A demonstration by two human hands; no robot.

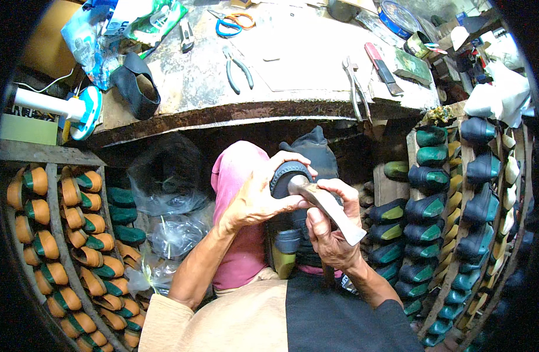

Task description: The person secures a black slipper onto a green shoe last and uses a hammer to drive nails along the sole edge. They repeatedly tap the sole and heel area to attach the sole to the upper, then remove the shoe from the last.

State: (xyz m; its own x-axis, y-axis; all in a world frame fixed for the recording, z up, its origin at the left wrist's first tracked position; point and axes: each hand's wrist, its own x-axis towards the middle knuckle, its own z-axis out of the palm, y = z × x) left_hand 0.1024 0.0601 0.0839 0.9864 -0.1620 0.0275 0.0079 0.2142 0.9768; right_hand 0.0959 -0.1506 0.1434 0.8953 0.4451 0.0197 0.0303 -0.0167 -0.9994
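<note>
My left hand (255,196) wraps round a dark shoe (286,171) on a last, thumb and fingers on either side of its rounded, tooth-edged end. The shoe stands between my knees over my lap; lower down, a blue-grey band and a yellow-green part (284,262) of it show. My right hand (339,237) grips a hammer (334,212) close below its metal head. The round hammer face is at the shoe's rounded end; whether they touch, I cannot tell. Most of the handle is hidden by my right hand.
A worktable (193,70) ahead carries pliers (238,69), pincers (356,88), scissors (229,24), a red-handled cutter (383,68) and a black shoe upper (137,87). Racks of orange shoes (46,243) stand left, dark and green shoes (423,229) right. Plastic bags (173,234) lie beside my left arm.
</note>
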